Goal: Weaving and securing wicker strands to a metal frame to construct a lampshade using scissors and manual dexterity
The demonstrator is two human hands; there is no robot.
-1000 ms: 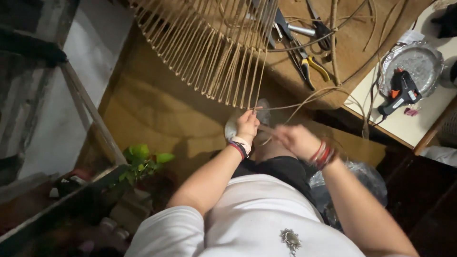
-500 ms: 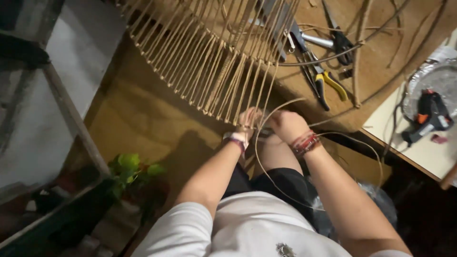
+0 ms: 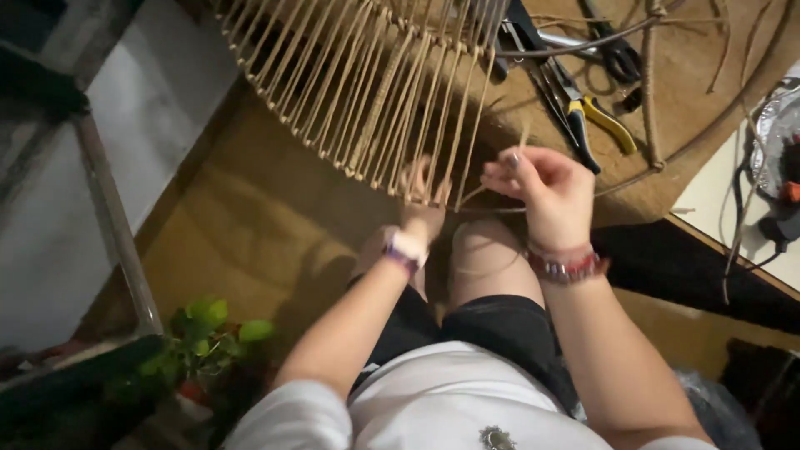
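A round cane frame [image 3: 367, 92] with many thin upright ribs hangs over my knees. My left hand [image 3: 421, 200] reaches under its lower rim, fingers partly hidden behind the ribs and touching them. To the right, my right hand [image 3: 542, 187] pinches a thin cane strand [image 3: 500, 208] that runs across to the frame's rim. A purple band sits on my left wrist and beaded bracelets on my right.
Pliers with yellow handles [image 3: 587, 121] and dark scissors [image 3: 612, 50] lie on the brown mat beyond my hands. Loose cane loops [image 3: 654, 100] curl at the right. A white table edge with a silver dish [image 3: 771, 133] is far right. A green potted plant [image 3: 208, 333] stands lower left beside a metal rail.
Both hands have risen from my lap to the frame's lower rim. My left hand went in among the ribs, and my right drew the strand out to the right.
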